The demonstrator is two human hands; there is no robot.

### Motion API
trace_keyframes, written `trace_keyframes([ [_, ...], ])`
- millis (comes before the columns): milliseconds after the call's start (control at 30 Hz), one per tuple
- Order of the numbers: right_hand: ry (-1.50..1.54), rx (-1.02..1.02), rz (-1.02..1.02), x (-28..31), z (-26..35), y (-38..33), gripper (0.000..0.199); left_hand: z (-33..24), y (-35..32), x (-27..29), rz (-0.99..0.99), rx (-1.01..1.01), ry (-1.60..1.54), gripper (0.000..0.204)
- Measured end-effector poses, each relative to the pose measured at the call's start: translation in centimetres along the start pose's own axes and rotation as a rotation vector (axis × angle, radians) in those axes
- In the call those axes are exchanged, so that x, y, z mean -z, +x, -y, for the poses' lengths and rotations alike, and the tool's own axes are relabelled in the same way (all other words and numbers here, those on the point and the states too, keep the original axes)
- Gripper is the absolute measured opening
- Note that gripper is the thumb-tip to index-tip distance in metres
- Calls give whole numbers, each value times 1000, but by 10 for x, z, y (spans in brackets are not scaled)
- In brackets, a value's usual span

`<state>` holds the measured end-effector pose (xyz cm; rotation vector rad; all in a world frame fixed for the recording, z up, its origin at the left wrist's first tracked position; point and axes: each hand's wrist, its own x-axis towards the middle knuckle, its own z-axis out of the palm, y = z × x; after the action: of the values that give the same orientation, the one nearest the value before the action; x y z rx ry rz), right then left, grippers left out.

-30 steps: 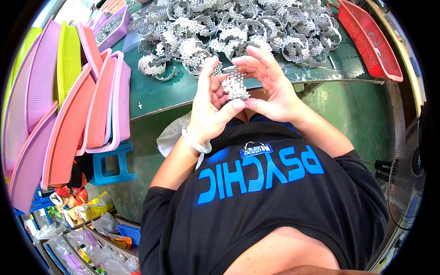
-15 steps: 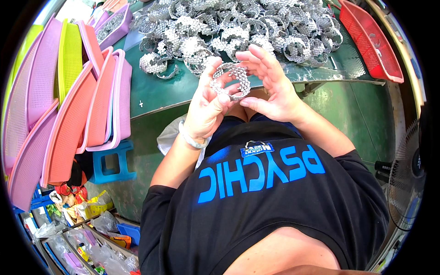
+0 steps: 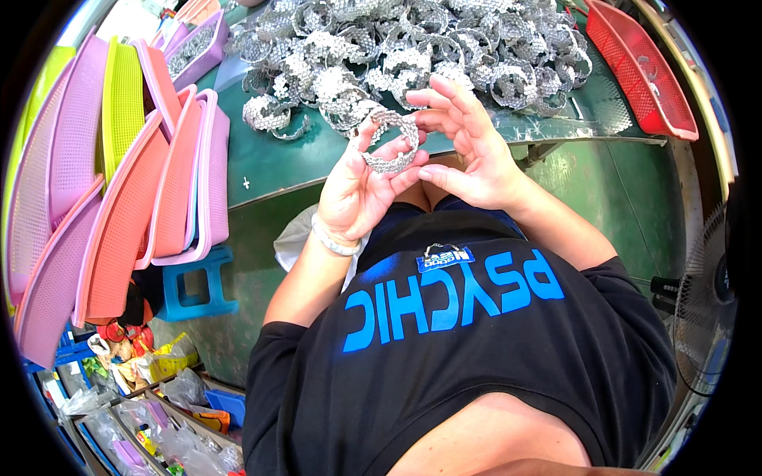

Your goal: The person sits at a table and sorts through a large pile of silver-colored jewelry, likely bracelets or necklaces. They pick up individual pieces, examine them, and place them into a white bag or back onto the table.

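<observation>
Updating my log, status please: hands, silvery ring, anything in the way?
Left hand holding silvery ring. Right hand cupped beside it, contact unclear. Ring's opening faces camera. No blockage seen; similar rings piled beyond.

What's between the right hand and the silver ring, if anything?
No separate object shows between the right hand and the silver ring. The left hand holds it, some fingertips showing at its lower right edge. The pile of similar pieces lies beyond, on the green table.
</observation>
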<state>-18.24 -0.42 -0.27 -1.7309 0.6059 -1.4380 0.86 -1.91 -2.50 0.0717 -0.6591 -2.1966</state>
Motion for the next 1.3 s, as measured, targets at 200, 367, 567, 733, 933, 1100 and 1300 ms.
trace_keyframes([
  [200, 0, 3, -2, -1, 2, 1, 90, -2, 0, 4, 47, 15, -139, 48],
  [367, 2, 10, -3, -2, 3, 1, 89, -3, 1, 4, 69, 18, -157, 49],
  [567, -22, 4, 45, 0, 3, 1, 87, 0, 2, 2, 15, 13, -176, 49],
  [733, -26, 4, 51, 0, -1, 1, 85, 2, 2, 0, -1, 6, -168, 49],
  [933, -34, -47, 35, -1, 0, 0, 79, 4, 2, -1, -21, -1, -123, 51],
  [1100, -34, -67, 26, -2, 1, -1, 77, 4, 1, -3, -56, 2, -101, 54],
  [1300, -79, -90, 42, -1, 2, -1, 78, 7, 0, -3, -71, -7, -83, 55],
])
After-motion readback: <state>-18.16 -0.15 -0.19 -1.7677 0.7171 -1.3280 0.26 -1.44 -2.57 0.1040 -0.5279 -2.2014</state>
